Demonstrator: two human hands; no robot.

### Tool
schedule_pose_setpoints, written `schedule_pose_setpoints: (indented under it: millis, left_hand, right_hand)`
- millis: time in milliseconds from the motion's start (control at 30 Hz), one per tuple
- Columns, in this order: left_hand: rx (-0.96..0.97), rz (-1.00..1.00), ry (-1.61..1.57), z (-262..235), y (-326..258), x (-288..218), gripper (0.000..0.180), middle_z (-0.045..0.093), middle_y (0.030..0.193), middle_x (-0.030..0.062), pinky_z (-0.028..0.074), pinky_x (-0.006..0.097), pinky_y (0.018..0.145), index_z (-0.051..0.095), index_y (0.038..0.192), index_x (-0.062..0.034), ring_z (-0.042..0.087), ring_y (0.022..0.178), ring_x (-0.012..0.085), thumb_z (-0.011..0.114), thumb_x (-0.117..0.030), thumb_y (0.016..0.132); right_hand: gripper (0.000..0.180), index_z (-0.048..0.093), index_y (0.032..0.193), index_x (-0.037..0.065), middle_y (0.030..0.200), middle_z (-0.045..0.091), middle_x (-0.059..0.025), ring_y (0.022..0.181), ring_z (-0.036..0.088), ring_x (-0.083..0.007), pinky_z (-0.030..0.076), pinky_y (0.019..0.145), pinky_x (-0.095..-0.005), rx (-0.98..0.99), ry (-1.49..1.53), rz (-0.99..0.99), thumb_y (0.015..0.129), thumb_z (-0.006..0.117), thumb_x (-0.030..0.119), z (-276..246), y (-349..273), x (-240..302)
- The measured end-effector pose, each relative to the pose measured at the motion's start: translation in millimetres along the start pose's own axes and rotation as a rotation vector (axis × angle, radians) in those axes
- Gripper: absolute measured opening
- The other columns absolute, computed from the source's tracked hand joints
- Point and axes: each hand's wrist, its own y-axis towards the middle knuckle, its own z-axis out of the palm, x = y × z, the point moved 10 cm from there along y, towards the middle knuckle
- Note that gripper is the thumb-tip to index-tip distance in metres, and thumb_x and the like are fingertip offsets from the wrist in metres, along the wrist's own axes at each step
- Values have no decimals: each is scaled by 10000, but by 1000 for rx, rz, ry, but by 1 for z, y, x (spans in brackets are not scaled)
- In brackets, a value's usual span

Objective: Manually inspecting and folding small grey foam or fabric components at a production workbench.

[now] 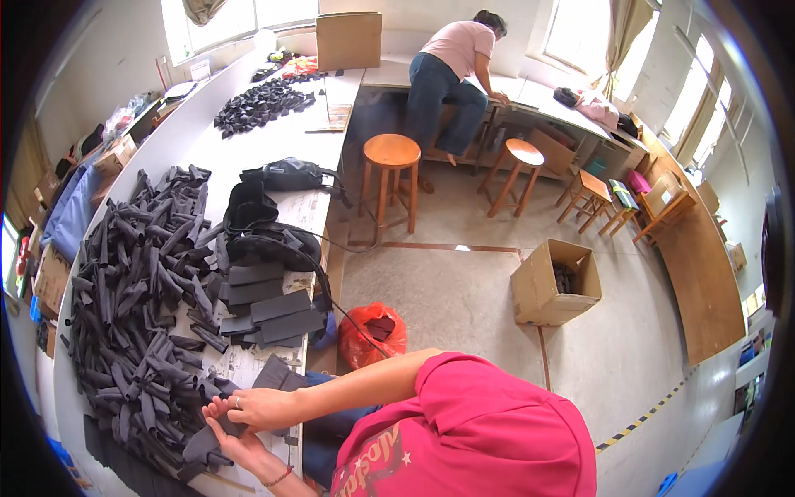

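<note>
- At the left of the frame, note a heap of tube-like dark grey pieces (137,315) on the white worktop (203,153); could slump toward the hands if nudged, being loosely piled and pointing every way.
- At lower left, just beside that heap, see the dark grey fabric piece (201,445) now being handled; could slip or spring out of shape if pinched unevenly, or get lost among lookalikes if dropped. Points out of the grasp toward the lower left corner, with the long axis seemingly slanting from there up to the right; far end hidden by fingers.
- Just right of it, find the left hand (238,447), palm turned up, and above it the right hand (257,407), ringed and bent over; both apparently closed on the piece from opposite sides. Cannot tell exactly which fingers press.
- Left of centre, find flat dark grey pieces (290,326), overlapping, lying roughly crosswise; could slide off the worktop's edge if brushed by a sleeve or arm.
- Near them, see a black cord (324,283) trailing over the edge; could snag on a wide arm swing and drag things along.
- Right of that edge, lower centre, see a red plastic bag (360,352); could catch anything knocked off.
</note>
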Motion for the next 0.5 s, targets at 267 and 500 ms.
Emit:
schedule_pose_setpoints:
  millis: [267,500]
  left_hand:
    - [-38,21,-96,9,7,-11,366,537,1324,151,380,381,1111,461,1313,24,515,1232,237,449,-197,1022]
    - [-6,-2,-85,10,10,2,345,557,1286,132,379,376,1111,479,1284,14,515,1238,234,449,-211,1024]
  right_hand:
    - [432,485,993,-7,1016,519,-171,954,515,-318,465,823,-402,19,-51,27,722,762,181,-12,-12,-8]
    - [433,513,970,-20,1007,547,-194,987,528,-342,474,830,-415,64,2,47,696,774,190,-15,-13,-14]
